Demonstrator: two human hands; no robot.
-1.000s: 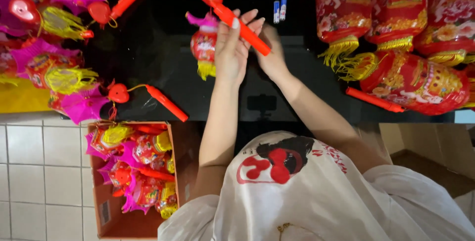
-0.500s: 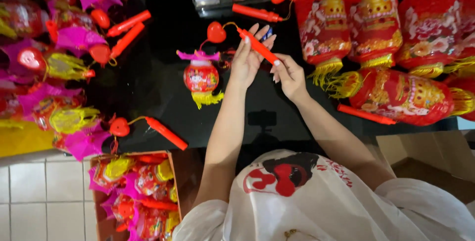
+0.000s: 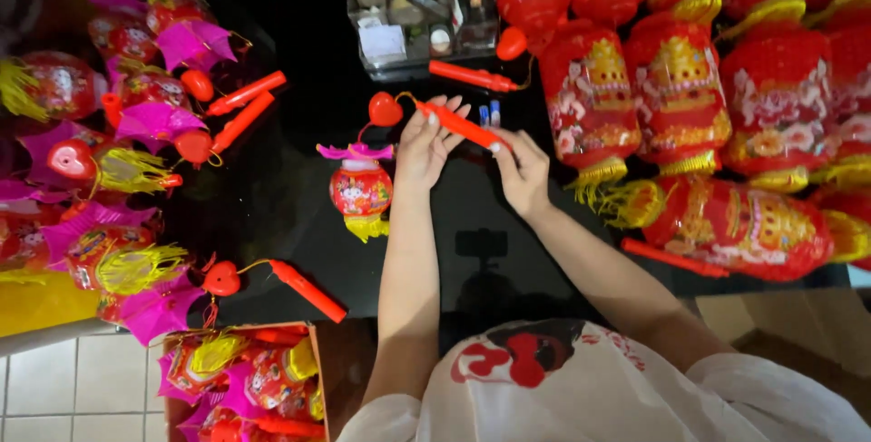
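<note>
My left hand [image 3: 426, 144] and my right hand [image 3: 523, 172] both hold a red plastic stick handle [image 3: 460, 124] above the black table [image 3: 272, 215]. The left hand grips its middle, the right hand pinches its lower end. A wire from the stick's top carries a red heart [image 3: 385, 109]. Below the heart hangs a small red lantern [image 3: 361, 190] with a pink top and a yellow tassel, just left of my left hand.
Pink and red lanterns [image 3: 118, 161] are heaped at the left, large red lanterns [image 3: 708, 124] at the right. A spare red stick with a heart [image 3: 290, 283] lies near the front edge. A clear organiser box [image 3: 413, 15] stands at the back. A cardboard box of lanterns [image 3: 245, 383] sits below.
The view has shifted so the hands sit lower in the picture. The stick has tilted, and the lantern now hangs freely left of my left hand.
</note>
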